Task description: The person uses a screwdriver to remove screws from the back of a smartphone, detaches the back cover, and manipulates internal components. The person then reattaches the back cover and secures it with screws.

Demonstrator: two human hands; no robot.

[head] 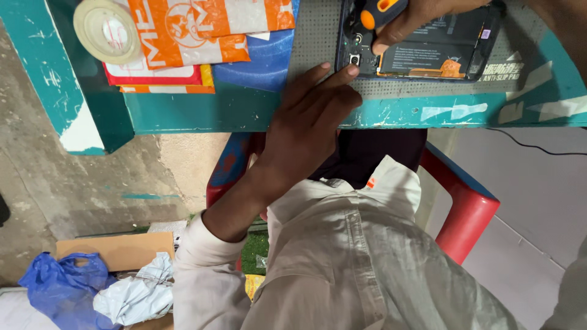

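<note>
Grey anti-slip mat left of the opened phone is bare, open for a hand. Further left blocked: orange-white mailer bags, tape roll. Phone's near edge crowded by left hand; right hand with screwdriver covers its top.

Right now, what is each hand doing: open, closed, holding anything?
Left hand: open, fingers spread flat on the grey mat, fingertips against the opened phone.
Right hand: closed on an orange-and-black screwdriver over the phone.
</note>
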